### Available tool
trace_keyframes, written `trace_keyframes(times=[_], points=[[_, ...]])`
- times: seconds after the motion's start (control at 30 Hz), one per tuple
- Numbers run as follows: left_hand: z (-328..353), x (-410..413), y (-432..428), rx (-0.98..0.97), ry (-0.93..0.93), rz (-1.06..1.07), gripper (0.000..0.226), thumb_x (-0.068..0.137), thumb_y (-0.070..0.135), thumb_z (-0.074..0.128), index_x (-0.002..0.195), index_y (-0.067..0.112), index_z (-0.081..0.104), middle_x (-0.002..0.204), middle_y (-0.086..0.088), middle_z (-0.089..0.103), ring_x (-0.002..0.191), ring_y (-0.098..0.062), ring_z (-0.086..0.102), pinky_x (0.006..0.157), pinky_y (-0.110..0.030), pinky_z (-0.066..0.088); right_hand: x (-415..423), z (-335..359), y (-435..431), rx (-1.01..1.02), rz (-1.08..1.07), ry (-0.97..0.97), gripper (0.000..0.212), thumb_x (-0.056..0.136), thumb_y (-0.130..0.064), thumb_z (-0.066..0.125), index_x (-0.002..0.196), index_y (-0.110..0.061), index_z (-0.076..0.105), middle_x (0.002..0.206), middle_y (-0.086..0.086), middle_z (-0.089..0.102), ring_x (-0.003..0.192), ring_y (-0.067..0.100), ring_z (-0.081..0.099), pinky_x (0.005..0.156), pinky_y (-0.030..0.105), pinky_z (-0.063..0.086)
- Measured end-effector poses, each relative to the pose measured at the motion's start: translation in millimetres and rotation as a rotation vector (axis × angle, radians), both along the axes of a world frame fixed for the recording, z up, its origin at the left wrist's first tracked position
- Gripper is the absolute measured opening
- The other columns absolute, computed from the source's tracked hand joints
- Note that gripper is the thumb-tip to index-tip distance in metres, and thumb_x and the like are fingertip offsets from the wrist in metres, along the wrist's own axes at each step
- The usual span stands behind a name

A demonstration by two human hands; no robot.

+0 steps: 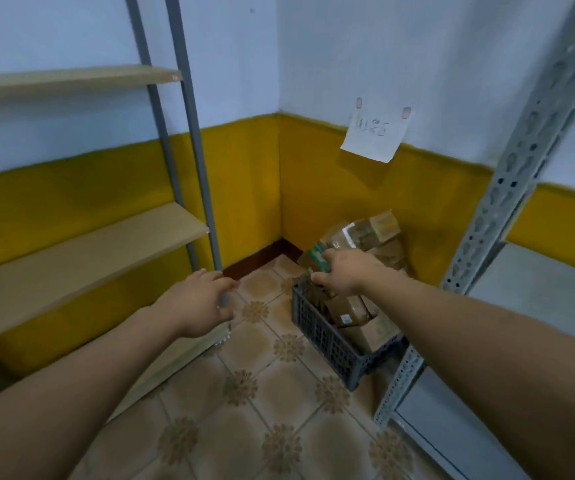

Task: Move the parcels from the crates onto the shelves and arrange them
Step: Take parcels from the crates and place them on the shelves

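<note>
The right hand [343, 271] grips a green-marked parcel [317, 259] above the crate [324, 336]. The left hand [197, 304], left of the crate, is loosely spread and holds nothing

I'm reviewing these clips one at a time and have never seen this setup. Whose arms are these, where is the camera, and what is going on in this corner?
There is no machine here. The single picture comes from a wide-angle camera worn on a person's head, looking forward and down, so both bare arms reach in from below. The right hand is closed on a parcel with a green strip, at the top of a dark plastic crate piled with cardboard parcels on the tiled floor. The left hand is open, holding nothing, in front of a grey shelf post. The wooden shelves on the left show no parcels.
</note>
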State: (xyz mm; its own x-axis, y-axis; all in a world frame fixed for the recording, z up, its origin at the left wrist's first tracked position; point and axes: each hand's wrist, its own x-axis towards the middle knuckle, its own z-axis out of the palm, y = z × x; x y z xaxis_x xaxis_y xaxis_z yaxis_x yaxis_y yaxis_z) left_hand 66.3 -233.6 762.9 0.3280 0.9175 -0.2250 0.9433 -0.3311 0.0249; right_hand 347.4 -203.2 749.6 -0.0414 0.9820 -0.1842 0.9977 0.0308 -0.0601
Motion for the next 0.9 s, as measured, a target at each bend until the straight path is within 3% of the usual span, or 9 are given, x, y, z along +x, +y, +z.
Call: trace_keyframes(times=[0.1,0.3,0.5,0.9], points=[[-1,-8,44,-0.014,-0.025,0.007,0.065,0.094,0.051,0.052,0.150,0.030,0.027,0.160,0.000,0.021,0.148,-0.026,0.013,0.115,-0.041,0.023,-2,2,49,-0.028,-0.034,-0.003,0.074,0.092,-0.068,0.042,0.147,-0.020,0.036,0.141,0.011,0.050,0.120,0.032,0.053,0.083,0.039,0.044],[-11,-4,158,0.013,-0.071,-0.094,0.067,0.094,0.050,0.053,0.151,0.029,0.026,0.158,-0.001,0.023,0.146,-0.025,0.018,0.114,-0.038,0.023,3,5,138,-0.006,-0.143,-0.029,0.077,0.094,-0.066,0.039,0.153,-0.018,0.027,0.155,0.012,0.036,0.137,0.034,0.040,0.104,0.047,0.043],[-21,17,285,-0.081,-0.056,-0.246,0.071,0.094,0.053,0.050,0.153,0.030,0.019,0.162,-0.002,0.012,0.148,-0.026,0.011,0.118,-0.041,0.021,29,0,199,-0.022,-0.346,-0.017,0.065,0.097,-0.058,0.040,0.149,-0.020,0.034,0.149,0.010,0.044,0.128,0.029,0.048,0.095,0.039,0.046],[-65,191,450,-0.242,-0.073,-0.562,0.074,0.092,0.056,0.052,0.153,0.029,0.019,0.162,-0.003,0.012,0.148,-0.027,0.007,0.117,-0.042,0.016,154,-37,268,-0.014,-0.768,0.108,0.073,0.095,-0.063,0.042,0.151,-0.018,0.030,0.151,0.011,0.039,0.133,0.032,0.043,0.104,0.044,0.041]])
